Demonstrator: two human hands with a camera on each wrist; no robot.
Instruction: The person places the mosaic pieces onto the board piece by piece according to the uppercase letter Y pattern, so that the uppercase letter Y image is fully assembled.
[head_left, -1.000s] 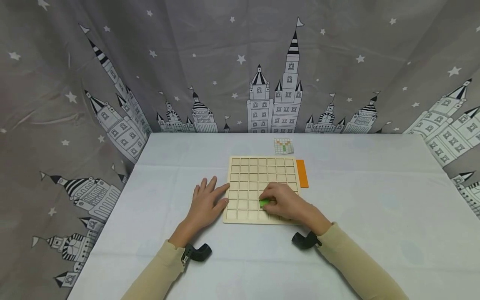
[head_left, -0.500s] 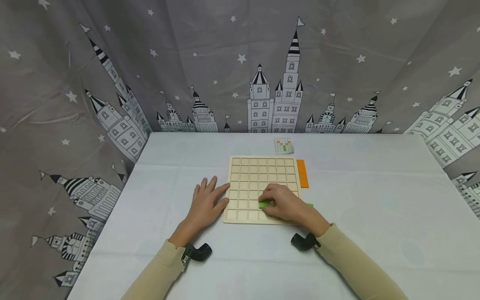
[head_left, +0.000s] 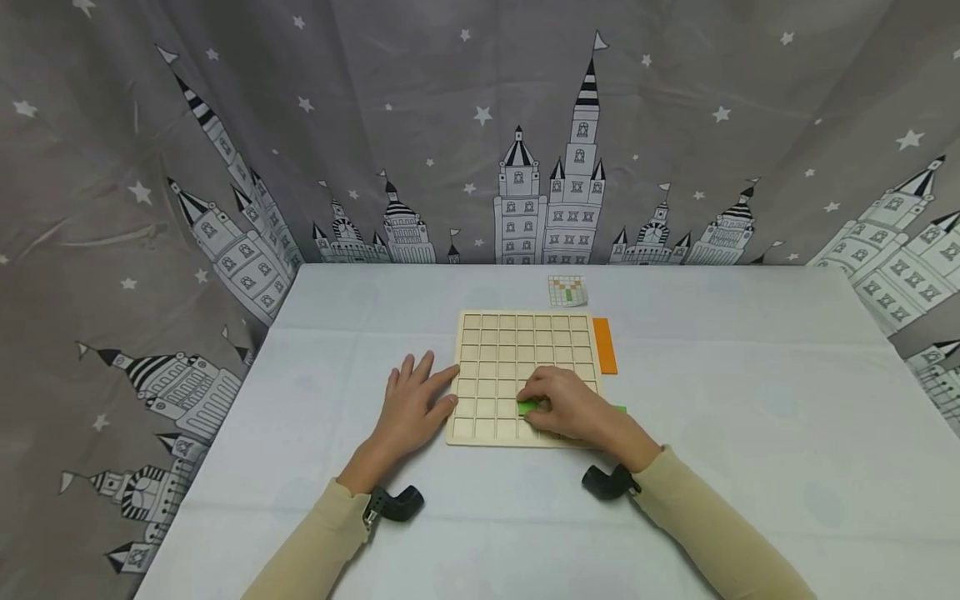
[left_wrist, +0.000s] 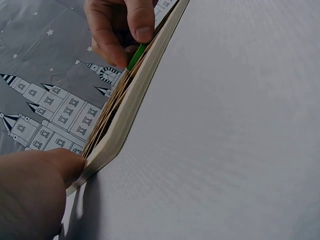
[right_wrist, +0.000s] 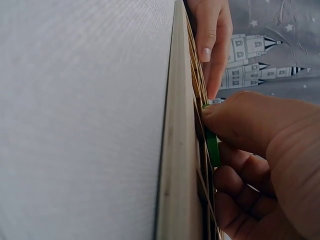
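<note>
A pale wooden board (head_left: 486,387) with a grid of square recesses lies on the white table. My right hand (head_left: 570,404) pinches a small flat green piece (head_left: 527,407) over the lower middle squares. In the right wrist view, the thumb lies on the near end of the green piece (right_wrist: 212,147), low against the grid, with the other fingers curled beside it. My left hand (head_left: 411,410) rests palm down at the board's left side, fingers spread; its index fingertip and thumb tip touch the edge. The right hand covers several squares.
An orange strip (head_left: 604,346) lies along the board's right edge. Behind the board is a small paper card (head_left: 567,291) with a coloured grid pattern. A bit of green (head_left: 620,409) shows past the right wrist. A grey castle-print curtain (head_left: 420,125) hangs behind the table.
The right hand has shifted very slightly down, and the green piece now looks lower on the board. A bit of green has come into sight by the right wrist. The left hand stays put.
</note>
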